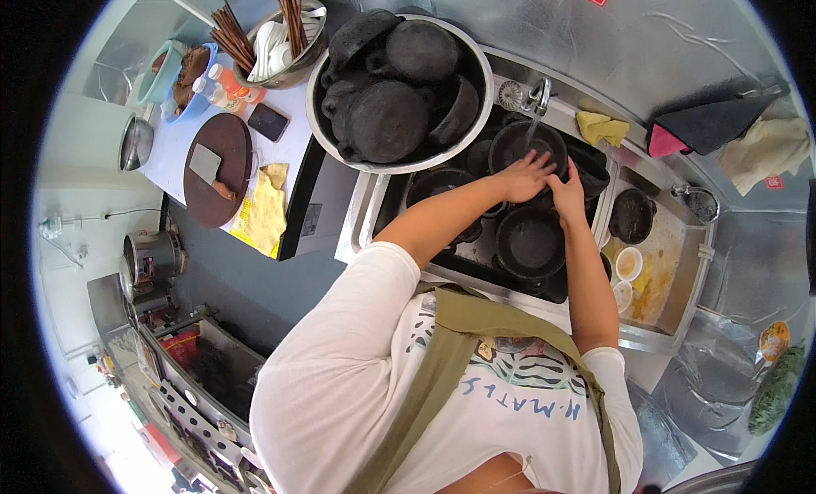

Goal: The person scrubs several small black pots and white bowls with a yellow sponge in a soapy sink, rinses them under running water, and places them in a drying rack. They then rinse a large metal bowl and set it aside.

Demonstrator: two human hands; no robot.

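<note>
Water runs from a metal faucet (542, 97) into a round black pot (510, 143), tilted over a sink full of similar black pots. My left hand (528, 177) lies against the inside near the lower rim, fingers spread. Gripping the same pot's right edge, my right hand (569, 189) has its thumb over the rim. Below my hands is another black pot (530, 242) facing up, and one more (440, 185) sits under my left forearm. Part of the sink's contents is hidden by my arms.
A large metal basin (313, 121) piled with black pots stands at the sink's left. A cleaver (205, 164) lies on a round chopping board (220, 207). In the right sink basin (672, 290) are a black pot (632, 216) and white cups (628, 264). A yellow cloth (602, 128) rests behind.
</note>
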